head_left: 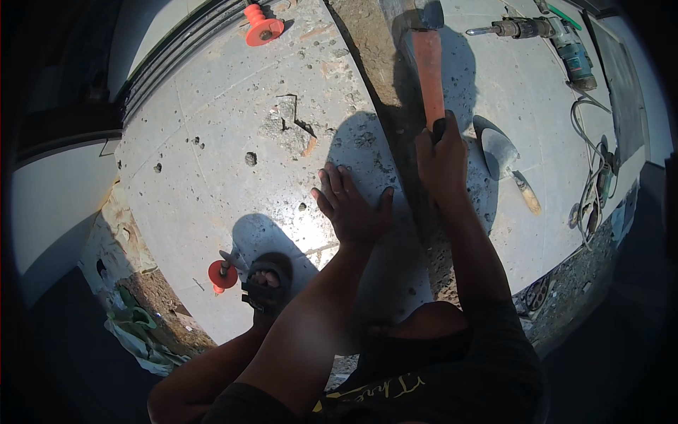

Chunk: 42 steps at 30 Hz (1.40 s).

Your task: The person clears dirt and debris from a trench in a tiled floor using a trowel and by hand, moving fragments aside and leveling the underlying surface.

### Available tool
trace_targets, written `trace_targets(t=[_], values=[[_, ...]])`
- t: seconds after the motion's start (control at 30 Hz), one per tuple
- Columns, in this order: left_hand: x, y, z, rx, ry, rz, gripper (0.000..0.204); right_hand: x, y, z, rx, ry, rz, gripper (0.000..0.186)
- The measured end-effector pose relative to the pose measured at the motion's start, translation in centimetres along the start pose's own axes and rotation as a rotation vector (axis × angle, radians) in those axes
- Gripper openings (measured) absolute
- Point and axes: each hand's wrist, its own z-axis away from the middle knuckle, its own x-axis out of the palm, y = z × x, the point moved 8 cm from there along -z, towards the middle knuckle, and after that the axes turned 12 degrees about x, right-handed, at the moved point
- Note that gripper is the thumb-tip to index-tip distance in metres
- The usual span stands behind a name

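My right hand [441, 152] grips the red handle of a hammer [429, 71], whose dark metal head reaches over a strip of exposed rubble [364, 53] between the grey slabs. My left hand [349, 201] lies spread on the left slab [198, 120] near its edge, fingers apart, just below a broken, chipped patch [286, 124] with small bits of debris around it. A trowel [501, 152] with a wooden handle rests on the right slab beside my right hand.
A drill [565, 53] lies at upper right, with a cord and another tool [604, 180] below. Red plastic chisel guards sit at top [261, 28] and lower left [222, 275]. My sandalled foot [267, 283] rests on the left slab; ridged dark edging [152, 81] borders it.
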Motion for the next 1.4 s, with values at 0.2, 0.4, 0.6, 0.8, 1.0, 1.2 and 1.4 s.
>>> trace_targets(t=[0.2,0.4,0.6,0.8,1.0,1.2,1.4], values=[[-0.1,-0.5,-0.3,-0.018,-0.003,-0.006,0.103,-2.2,-5.0,-0.5,-0.094,0.145,-0.302,0.025],[0.4,-0.2,-0.4,-0.072,-0.128,0.050,0.107,6.1,7.0,0.5,0.202,-0.185,0.252,0.035],[0.0,-1.0,0.0,-0.052,-0.072,-0.007,0.106,-3.1,-4.9,-0.5,-0.065,0.094,-0.232,0.017],[-0.2,0.3,-0.4,-0.041,-0.071,0.049,0.105,2.7,3.5,-0.9,-0.108,0.169,-0.054,0.023],[0.1,-0.4,-0.4,-0.070,-0.137,0.058,0.108,4.9,5.8,-1.0,0.132,-0.148,0.146,0.035],[-0.1,-1.0,0.0,-0.070,-0.092,0.030,0.106,-3.2,-8.2,0.2,-0.157,0.130,-0.335,0.016],[0.0,0.9,-1.5,-0.047,-0.100,0.079,0.106,6.2,9.9,-1.9,0.033,0.011,0.266,0.029]])
